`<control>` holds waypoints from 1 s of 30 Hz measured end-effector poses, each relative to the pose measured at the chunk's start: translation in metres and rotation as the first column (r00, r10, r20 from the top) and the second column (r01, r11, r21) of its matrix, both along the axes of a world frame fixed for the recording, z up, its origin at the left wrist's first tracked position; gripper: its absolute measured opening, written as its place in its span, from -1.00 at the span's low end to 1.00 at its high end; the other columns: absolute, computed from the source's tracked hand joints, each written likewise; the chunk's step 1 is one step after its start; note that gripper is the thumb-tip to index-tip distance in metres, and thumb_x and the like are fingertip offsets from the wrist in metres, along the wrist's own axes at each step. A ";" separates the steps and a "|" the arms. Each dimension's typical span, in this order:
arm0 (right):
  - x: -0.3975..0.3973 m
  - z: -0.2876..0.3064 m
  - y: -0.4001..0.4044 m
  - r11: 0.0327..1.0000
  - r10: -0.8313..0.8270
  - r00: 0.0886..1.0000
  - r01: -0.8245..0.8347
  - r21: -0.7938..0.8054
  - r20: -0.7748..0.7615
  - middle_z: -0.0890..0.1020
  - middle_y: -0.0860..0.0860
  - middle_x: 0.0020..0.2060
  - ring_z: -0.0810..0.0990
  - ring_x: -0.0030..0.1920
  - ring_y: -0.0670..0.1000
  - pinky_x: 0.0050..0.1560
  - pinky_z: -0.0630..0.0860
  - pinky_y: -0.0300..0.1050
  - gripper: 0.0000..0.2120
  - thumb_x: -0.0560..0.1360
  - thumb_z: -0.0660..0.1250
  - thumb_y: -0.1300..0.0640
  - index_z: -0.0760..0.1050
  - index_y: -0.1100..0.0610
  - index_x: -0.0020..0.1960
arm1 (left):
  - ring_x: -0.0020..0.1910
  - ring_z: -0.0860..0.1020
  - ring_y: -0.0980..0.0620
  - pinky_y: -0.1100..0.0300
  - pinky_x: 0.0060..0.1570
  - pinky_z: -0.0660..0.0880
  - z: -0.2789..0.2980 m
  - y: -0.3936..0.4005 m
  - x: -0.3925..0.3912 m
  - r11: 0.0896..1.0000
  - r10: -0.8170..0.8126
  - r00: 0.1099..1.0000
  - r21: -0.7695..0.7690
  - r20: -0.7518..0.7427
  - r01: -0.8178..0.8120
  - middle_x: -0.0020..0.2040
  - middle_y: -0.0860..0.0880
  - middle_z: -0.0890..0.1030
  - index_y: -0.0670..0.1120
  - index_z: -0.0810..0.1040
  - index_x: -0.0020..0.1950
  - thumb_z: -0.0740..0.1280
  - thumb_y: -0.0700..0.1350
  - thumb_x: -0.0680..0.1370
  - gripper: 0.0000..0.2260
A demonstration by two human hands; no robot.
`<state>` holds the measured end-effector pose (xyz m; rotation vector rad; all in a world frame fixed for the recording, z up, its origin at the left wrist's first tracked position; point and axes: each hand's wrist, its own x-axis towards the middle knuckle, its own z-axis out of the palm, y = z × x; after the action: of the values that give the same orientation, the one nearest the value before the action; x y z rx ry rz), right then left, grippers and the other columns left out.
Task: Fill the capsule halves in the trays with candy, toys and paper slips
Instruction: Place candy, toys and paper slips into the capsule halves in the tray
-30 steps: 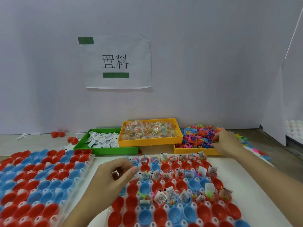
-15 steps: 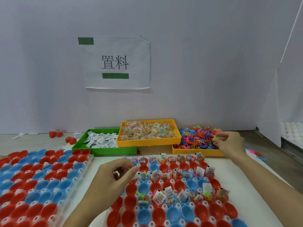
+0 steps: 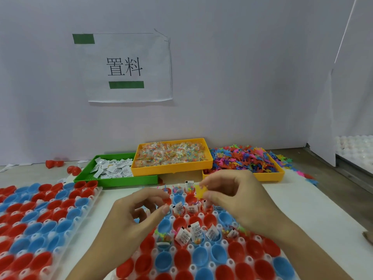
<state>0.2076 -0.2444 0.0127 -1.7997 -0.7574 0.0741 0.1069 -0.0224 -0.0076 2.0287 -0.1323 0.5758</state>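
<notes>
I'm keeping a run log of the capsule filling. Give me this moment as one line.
step: toy placement | right hand: pinches yellow toy over capsule tray | left hand: curled, contents unclear | front rows: unfilled

Single head view, close, facing forward-down over trays (image 3: 86, 207).

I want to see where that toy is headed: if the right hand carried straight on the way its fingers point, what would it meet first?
The right hand, pinching a yellow toy, points left toward the left hand. It would probably meet that hand's fingers first, above the tray, though depth is hard to judge.
</notes>
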 end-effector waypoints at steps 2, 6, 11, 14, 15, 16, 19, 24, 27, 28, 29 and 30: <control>-0.014 0.000 0.004 0.996 0.081 0.996 -0.081 -0.021 -0.034 0.74 -0.07 -0.16 0.72 -0.14 -0.07 -0.02 0.65 -0.18 -0.84 0.44 0.53 0.22 0.69 0.02 -0.03 | -0.17 0.63 -0.06 -0.07 -0.19 0.59 0.002 -0.003 -0.001 0.999 -0.049 0.999 -0.024 -0.022 0.048 -0.11 -0.04 0.69 0.22 0.66 0.03 0.44 0.04 0.38 -0.76; -0.032 -0.005 0.011 0.981 0.166 0.986 -0.167 -0.099 -0.018 0.73 -0.06 -0.17 0.71 -0.15 -0.06 -0.02 0.65 -0.15 -0.85 0.45 0.52 0.21 0.69 0.03 -0.02 | -0.19 0.67 -0.02 0.07 -0.13 0.63 0.005 -0.009 -0.003 0.991 -0.115 0.993 -0.065 -0.021 0.113 -0.15 -0.03 0.72 0.15 0.72 -0.08 0.47 -0.01 0.35 -0.84; -0.037 -0.010 0.016 0.986 0.150 0.988 -0.146 -0.080 0.047 0.72 -0.04 -0.18 0.70 -0.15 -0.06 -0.04 0.65 -0.11 -0.87 0.46 0.51 0.19 0.69 0.04 -0.01 | -0.20 0.66 -0.14 0.03 -0.12 0.64 0.005 -0.010 -0.003 0.975 -0.180 0.982 -0.143 -0.049 0.172 -0.19 -0.12 0.71 0.00 0.74 -0.14 0.51 -0.13 0.33 -0.86; -0.039 -0.013 0.018 0.989 0.142 0.987 -0.139 -0.048 0.073 0.72 -0.06 -0.18 0.69 -0.16 -0.11 -0.06 0.64 -0.20 -0.87 0.47 0.50 0.18 0.70 0.04 0.01 | -0.16 0.67 -0.15 0.11 -0.10 0.64 0.003 -0.010 -0.003 0.964 -0.191 0.979 -0.202 -0.074 0.173 -0.17 -0.18 0.69 -0.08 0.72 -0.11 0.51 -0.19 0.32 -0.84; -0.039 -0.014 0.018 0.990 0.136 0.988 -0.133 -0.038 0.079 0.71 -0.07 -0.18 0.68 -0.16 -0.12 -0.08 0.63 -0.23 -0.86 0.47 0.50 0.16 0.69 0.03 0.02 | -0.17 0.66 -0.15 0.14 -0.11 0.63 0.003 -0.010 -0.002 0.963 -0.175 0.982 -0.219 -0.075 0.155 -0.17 -0.19 0.69 -0.10 0.72 -0.12 0.50 -0.20 0.32 -0.84; -0.038 -0.015 0.019 0.992 0.126 0.988 -0.124 -0.028 0.084 0.71 -0.08 -0.19 0.68 -0.16 -0.12 -0.09 0.63 -0.24 -0.85 0.48 0.49 0.16 0.69 0.00 0.03 | -0.19 0.65 -0.14 0.15 -0.15 0.62 0.004 -0.008 -0.002 0.966 -0.148 0.986 -0.225 -0.075 0.128 -0.19 -0.18 0.69 -0.12 0.72 -0.12 0.49 -0.20 0.32 -0.85; -0.034 -0.017 0.016 0.998 0.067 0.991 -0.068 0.001 0.115 0.70 -0.13 -0.19 0.68 -0.16 -0.13 -0.09 0.63 -0.23 -0.83 0.50 0.47 0.16 0.68 -0.06 0.03 | -0.24 0.64 -0.12 0.12 -0.20 0.60 0.008 0.003 -0.003 0.981 -0.048 0.994 -0.193 -0.097 0.029 -0.22 -0.14 0.70 -0.08 0.73 -0.17 0.48 -0.18 0.31 -0.87; -0.024 -0.021 0.010 1.000 -0.016 0.991 0.015 0.007 0.133 0.70 -0.16 -0.17 0.68 -0.12 -0.12 -0.08 0.63 -0.21 -0.82 0.51 0.46 0.15 0.67 -0.11 0.04 | -0.25 0.66 0.06 0.34 -0.22 0.55 0.015 0.032 -0.008 0.998 -0.009 0.979 -0.064 -0.206 -0.004 -0.24 -0.08 0.71 -0.03 0.75 -0.22 0.47 -0.20 0.34 -0.90; -0.020 -0.023 0.008 0.999 -0.046 0.987 0.046 0.002 0.153 0.70 -0.19 -0.16 0.68 -0.10 -0.12 -0.08 0.63 -0.18 -0.77 0.51 0.45 0.18 0.66 -0.15 0.03 | -0.20 0.67 0.05 0.29 -0.13 0.57 0.014 0.040 -0.010 0.999 -0.011 0.953 0.048 -0.301 0.027 -0.22 -0.04 0.71 0.03 0.75 -0.22 0.47 -0.21 0.38 -0.86; -0.019 -0.023 0.008 0.999 -0.053 0.985 0.054 -0.001 0.166 0.70 -0.20 -0.17 0.68 -0.10 -0.12 -0.09 0.63 -0.19 -0.76 0.51 0.45 0.18 0.66 -0.16 0.03 | -0.19 0.67 0.06 0.28 -0.11 0.57 0.013 0.041 -0.010 0.997 -0.009 0.946 0.071 -0.324 0.034 -0.22 -0.02 0.71 0.04 0.74 -0.23 0.48 -0.21 0.38 -0.86; -0.019 -0.023 0.008 0.998 -0.059 0.982 0.061 -0.005 0.178 0.70 -0.22 -0.17 0.67 -0.11 -0.13 -0.09 0.63 -0.20 -0.76 0.51 0.45 0.19 0.65 -0.16 0.02 | -0.19 0.66 0.07 0.27 -0.11 0.57 0.013 0.041 -0.010 0.995 -0.008 0.939 0.087 -0.345 0.041 -0.22 -0.01 0.71 0.04 0.74 -0.23 0.48 -0.18 0.38 -0.88; -0.018 -0.022 0.008 0.998 -0.063 0.980 0.065 -0.008 0.187 0.70 -0.23 -0.18 0.67 -0.11 -0.14 -0.10 0.62 -0.21 -0.76 0.51 0.44 0.19 0.65 -0.16 0.02 | -0.19 0.66 0.07 0.26 -0.10 0.57 0.012 0.040 -0.010 0.994 -0.009 0.932 0.098 -0.362 0.047 -0.22 -0.01 0.71 0.04 0.75 -0.23 0.47 -0.15 0.37 -0.91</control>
<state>0.1893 -0.2364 -0.0098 -1.8603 -0.8315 -0.1340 0.0968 0.0180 0.0046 2.1963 0.0303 0.1719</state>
